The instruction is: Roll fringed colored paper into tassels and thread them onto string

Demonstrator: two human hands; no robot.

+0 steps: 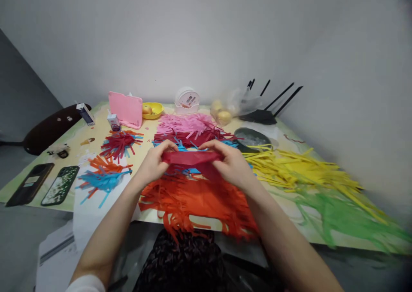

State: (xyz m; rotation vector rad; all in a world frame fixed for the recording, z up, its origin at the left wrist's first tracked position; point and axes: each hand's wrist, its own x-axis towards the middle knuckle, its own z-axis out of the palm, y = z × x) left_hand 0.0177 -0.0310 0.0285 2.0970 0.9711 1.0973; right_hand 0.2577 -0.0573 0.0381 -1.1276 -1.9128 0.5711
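Observation:
Between my left hand (155, 161) and my right hand (232, 163) a dark red strip of thin paper or fabric (193, 157) is stretched, each end pinched in the fingers. It is held above the table, and part of it hangs down near my right hand. Below it lies a heap of orange fringed strips (193, 197), spilling over the table's front edge. Blue, dark red (193, 138) and pink fringe (186, 123) is spread behind my hands. Yellow fringe (299, 170) and blurred green fringe (347, 215) lie to the right.
Fringed tassels (103, 176) and two phones (60, 185) lie at left. Behind stand a pink tablet case (125, 109), small cartons (113, 122), a yellow bowl (157, 110) and a white round holder (187, 101). A dark dish (252, 139) sits right of centre.

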